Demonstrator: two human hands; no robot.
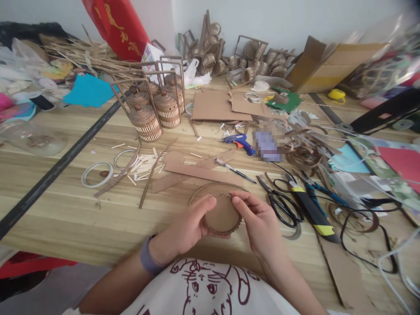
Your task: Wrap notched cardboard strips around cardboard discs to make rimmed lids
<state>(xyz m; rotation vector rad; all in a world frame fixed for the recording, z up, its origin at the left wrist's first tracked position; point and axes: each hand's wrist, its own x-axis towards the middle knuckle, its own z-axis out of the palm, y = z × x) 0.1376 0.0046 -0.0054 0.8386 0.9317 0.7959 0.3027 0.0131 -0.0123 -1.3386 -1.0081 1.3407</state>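
Left hand (193, 223) and right hand (260, 218) are holding a small cardboard disc (222, 214) by its twisted rim (224, 232) above the counter's (114, 229) near edge (seemingly an edging step); the next move is probably needing even pressure.

Wood-grained table (114, 223) — scissors (270, 191), glue gun (239, 140)

Head-worn view faces forward and downward; table (114, 227) near.

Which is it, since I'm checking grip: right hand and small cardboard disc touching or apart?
Touching: the head view shows the right hand pinching the small cardboard disc at its rim.
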